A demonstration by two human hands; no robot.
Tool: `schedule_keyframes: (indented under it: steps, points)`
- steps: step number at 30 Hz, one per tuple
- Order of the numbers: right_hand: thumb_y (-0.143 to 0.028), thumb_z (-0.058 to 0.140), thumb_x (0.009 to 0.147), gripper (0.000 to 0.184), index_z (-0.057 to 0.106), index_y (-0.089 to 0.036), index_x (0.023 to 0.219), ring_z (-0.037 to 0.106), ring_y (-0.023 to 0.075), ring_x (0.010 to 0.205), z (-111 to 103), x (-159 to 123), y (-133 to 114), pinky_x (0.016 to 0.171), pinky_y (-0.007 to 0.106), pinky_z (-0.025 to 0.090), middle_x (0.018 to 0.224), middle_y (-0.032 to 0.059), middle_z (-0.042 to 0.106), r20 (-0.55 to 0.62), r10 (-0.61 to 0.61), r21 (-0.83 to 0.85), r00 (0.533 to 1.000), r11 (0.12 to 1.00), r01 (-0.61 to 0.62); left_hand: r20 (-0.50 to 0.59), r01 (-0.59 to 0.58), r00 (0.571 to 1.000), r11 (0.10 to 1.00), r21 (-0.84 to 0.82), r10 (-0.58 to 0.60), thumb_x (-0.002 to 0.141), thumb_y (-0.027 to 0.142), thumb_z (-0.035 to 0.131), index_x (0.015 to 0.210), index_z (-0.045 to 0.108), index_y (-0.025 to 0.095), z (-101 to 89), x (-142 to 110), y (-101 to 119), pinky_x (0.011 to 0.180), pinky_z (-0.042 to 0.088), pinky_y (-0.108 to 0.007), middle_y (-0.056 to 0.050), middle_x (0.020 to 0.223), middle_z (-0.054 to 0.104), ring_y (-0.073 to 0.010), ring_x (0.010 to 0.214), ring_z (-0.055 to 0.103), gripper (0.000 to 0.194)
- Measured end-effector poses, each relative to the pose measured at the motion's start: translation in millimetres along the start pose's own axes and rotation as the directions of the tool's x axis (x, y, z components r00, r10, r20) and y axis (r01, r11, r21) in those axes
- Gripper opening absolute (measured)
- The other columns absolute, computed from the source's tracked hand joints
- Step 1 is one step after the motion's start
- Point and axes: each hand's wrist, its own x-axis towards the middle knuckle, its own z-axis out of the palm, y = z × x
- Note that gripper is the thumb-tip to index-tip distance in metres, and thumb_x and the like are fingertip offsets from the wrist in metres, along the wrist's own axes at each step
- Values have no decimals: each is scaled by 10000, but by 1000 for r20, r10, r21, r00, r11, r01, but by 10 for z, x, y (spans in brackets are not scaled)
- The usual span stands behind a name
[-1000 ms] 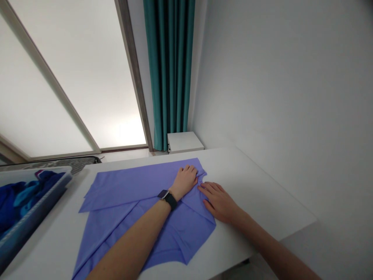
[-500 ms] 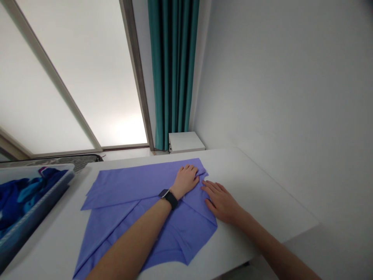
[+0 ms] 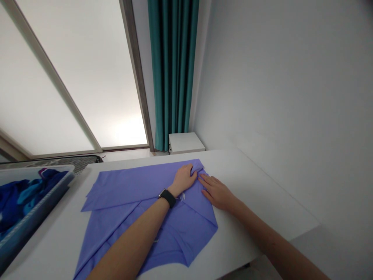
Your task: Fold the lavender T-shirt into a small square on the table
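Observation:
A purple shirt (image 3: 125,188) lies on the white table (image 3: 247,186), its far part folded over in a long band. A small white mark shows on the cloth near my left wrist. My left hand (image 3: 184,179), with a dark watch (image 3: 167,197) on its wrist, rests on the shirt near its far right corner. Its fingers are curled and pinch a bit of the fabric there. Just to the right, my right hand (image 3: 217,191) touches the shirt's right edge with fingers stretched out flat. My left forearm covers part of the near cloth.
A plastic basket (image 3: 62,186) holding blue clothes (image 3: 26,190) stands at the left. Beyond the table are a small white cabinet (image 3: 186,142) and a green curtain (image 3: 174,77). A plain wall (image 3: 276,97) runs along the right side.
The fingers of my left hand have curled in on the cloth at the corner. My right hand has shifted slightly left and away from me, onto the shirt's edge.

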Motion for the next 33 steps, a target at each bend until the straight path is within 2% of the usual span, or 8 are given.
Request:
schedule_keyframes:
  steps: [3, 9, 15, 19, 23, 27, 29, 33]
  points:
    - [-369, 436, 975, 569, 386, -136, 1492, 391, 261, 1405, 4, 1, 71, 1150, 510, 329, 1518, 160, 420, 25, 54, 35, 998, 998, -55, 4, -4, 1000, 1000, 0, 4, 915, 291, 507, 899, 579, 201, -2, 2, -4, 793, 417, -345, -116, 946, 675, -282, 933, 620, 116]
    - [-270, 359, 988, 449, 557, -123, 1362, 506, 254, 1315, 32, 85, 51, 1129, 475, 372, 1404, 163, 559, -99, 120, 3, 988, 993, -121, 2, 19, 1000, 1000, 12, -19, 917, 295, 516, 896, 579, 198, -4, 5, -1, 787, 428, -330, -100, 911, 677, -263, 906, 630, 117]
    - [-352, 332, 989, 558, 394, -109, 1488, 339, 267, 1432, 141, 41, -156, 1176, 519, 254, 1548, 149, 369, 2, 119, -53, 993, 992, -119, -10, 14, 1000, 1000, 8, -14, 928, 286, 502, 912, 578, 187, -10, 10, 13, 799, 445, -324, -88, 934, 679, -237, 898, 628, 125]
    - [-368, 373, 957, 534, 463, -166, 1444, 346, 261, 1426, 204, 38, -29, 1178, 516, 235, 1535, 132, 405, -72, 127, 116, 989, 986, -118, -22, -15, 1000, 1000, -1, 14, 934, 283, 493, 917, 572, 186, -36, 19, 19, 810, 449, -322, -82, 954, 671, -224, 900, 615, 126]
    - [-308, 364, 918, 421, 607, -213, 1248, 597, 234, 1128, 143, 118, 240, 979, 427, 463, 1216, 110, 674, -239, 370, 496, 898, 841, -215, -10, -149, 989, 989, -2, 149, 935, 288, 496, 920, 577, 184, -90, 3, 64, 820, 445, -319, -68, 947, 651, -211, 900, 591, 132]
    - [-317, 351, 911, 408, 563, -174, 1229, 575, 164, 639, 23, 225, 420, 672, 302, 482, 809, 17, 716, -52, 578, 705, 815, 599, -380, 182, -322, 931, 947, -1, 317, 907, 351, 576, 872, 603, 193, -161, -38, 112, 829, 434, -329, -50, 923, 647, -216, 914, 582, 163]
    - [-316, 387, 905, 395, 551, -163, 1230, 542, 152, 580, 1, 279, 446, 631, 281, 449, 711, -16, 677, 21, 571, 685, 820, 589, -428, 212, -347, 917, 938, 4, 338, 897, 365, 601, 912, 611, 195, -180, -56, 106, 858, 431, -342, -53, 976, 647, -223, 952, 579, 171]
    - [-325, 504, 885, 398, 547, -160, 1244, 568, 162, 618, 49, 346, 396, 617, 260, 404, 633, -45, 588, 11, 553, 531, 833, 703, -474, 170, -344, 930, 935, 83, 327, 882, 429, 620, 1141, 580, 198, -144, -92, 51, 929, 424, -401, -89, 1163, 600, -261, 1077, 540, 349]
